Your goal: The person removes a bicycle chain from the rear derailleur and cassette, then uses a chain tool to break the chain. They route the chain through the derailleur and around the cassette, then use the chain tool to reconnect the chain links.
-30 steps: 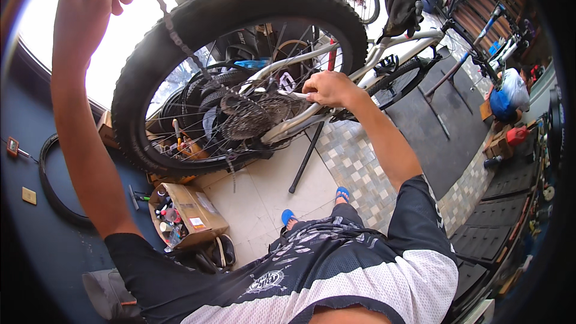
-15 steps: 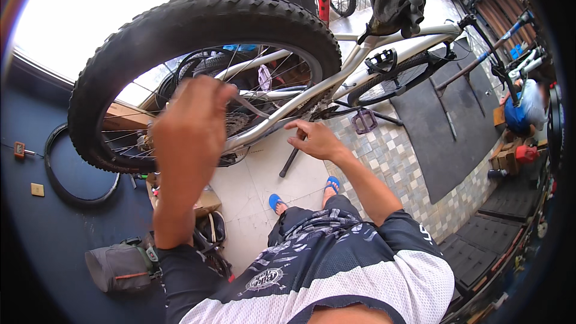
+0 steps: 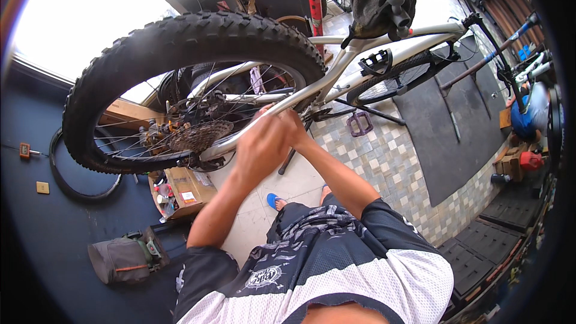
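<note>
A silver bicycle frame (image 3: 337, 75) with a knobbly rear tire (image 3: 198, 29) stands tilted before me. Against its lower rear tube, the chainstay (image 3: 231, 142), both my hands are close together. My left hand (image 3: 264, 144) is closed, its fingers curled in at the tube. Just beside it, my right hand (image 3: 292, 127) is closed too, with its fingertips at the same tube and partly hidden. What the fingers pinch cannot be made out. The rear cassette (image 3: 201, 136) lies left of my left hand, inside the spoked wheel.
A pedal (image 3: 360, 124) sticks out to the right. An open cardboard box (image 3: 187, 189) of small items stands below the wheel. A loose tire (image 3: 84, 189) leans by the dark wall, near a grey bag (image 3: 123, 261). Another person (image 3: 528, 114) is at far right, beyond a dark mat (image 3: 450, 144).
My left hand has come down and right from in front of the wheel to the chainstay. The right hand has moved slightly left beside it. A pale strip seen near the left hand no longer shows.
</note>
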`<state>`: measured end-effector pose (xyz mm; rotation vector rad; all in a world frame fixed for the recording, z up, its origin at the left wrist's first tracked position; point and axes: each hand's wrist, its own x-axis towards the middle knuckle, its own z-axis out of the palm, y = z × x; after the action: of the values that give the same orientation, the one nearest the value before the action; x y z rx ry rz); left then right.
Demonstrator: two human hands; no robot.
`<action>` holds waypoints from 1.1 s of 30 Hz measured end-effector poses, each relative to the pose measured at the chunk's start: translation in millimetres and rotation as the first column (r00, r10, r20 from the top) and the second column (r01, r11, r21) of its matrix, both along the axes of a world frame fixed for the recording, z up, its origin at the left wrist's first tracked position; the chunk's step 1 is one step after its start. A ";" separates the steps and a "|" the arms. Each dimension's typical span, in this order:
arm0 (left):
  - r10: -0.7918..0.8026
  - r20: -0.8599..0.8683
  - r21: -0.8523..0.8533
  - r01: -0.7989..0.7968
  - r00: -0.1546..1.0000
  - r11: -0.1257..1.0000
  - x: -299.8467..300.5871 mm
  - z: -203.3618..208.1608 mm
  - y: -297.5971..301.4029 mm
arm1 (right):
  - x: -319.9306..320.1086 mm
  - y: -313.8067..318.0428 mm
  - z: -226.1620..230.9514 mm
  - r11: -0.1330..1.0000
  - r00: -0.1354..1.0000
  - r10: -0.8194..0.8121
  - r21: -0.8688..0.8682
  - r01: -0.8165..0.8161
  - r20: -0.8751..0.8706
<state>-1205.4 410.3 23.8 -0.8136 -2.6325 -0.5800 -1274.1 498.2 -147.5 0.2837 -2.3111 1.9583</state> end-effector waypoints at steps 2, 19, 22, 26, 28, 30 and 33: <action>0.090 0.248 -0.095 -0.068 0.965 0.993 19.1 -42.8 -13.6 | 5.0 15.1 12.0 0.991 0.991 0.068 0.104 -0.080 0.118; -0.034 0.527 0.181 -0.074 0.849 0.981 -98.7 -146.0 -24.5 | -25.4 193.5 -89.4 0.879 0.896 -0.083 -0.392 0.272 0.435; 0.062 0.453 -0.033 -0.053 0.889 0.998 -94.3 -159.3 -23.3 | -35.9 194.8 -121.1 0.889 0.877 -0.124 -0.340 0.306 0.465; 0.082 0.286 -0.164 -0.036 0.955 0.986 -85.1 -169.3 -23.9 | -43.4 186.7 -144.4 0.919 0.865 -0.118 -0.277 0.282 0.487; 0.089 0.253 -0.199 -0.039 0.963 0.979 -84.1 -172.6 -22.8 | -43.7 184.5 -150.4 0.922 0.862 -0.110 -0.274 0.275 0.494; 0.071 0.187 -0.265 -0.019 0.980 0.964 -84.5 -179.7 -33.4 | -41.1 178.4 -151.5 0.921 0.860 -0.094 -0.284 0.266 0.502; 0.065 0.154 -0.322 -0.012 0.986 0.947 -86.6 -188.1 -40.5 | -37.4 174.8 -153.9 0.934 0.873 -0.078 -0.271 0.234 0.482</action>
<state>-1292.0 369.7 -164.3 -0.8324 -2.9339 -0.2152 -1311.5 673.0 -301.4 -0.4418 -2.0950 2.4764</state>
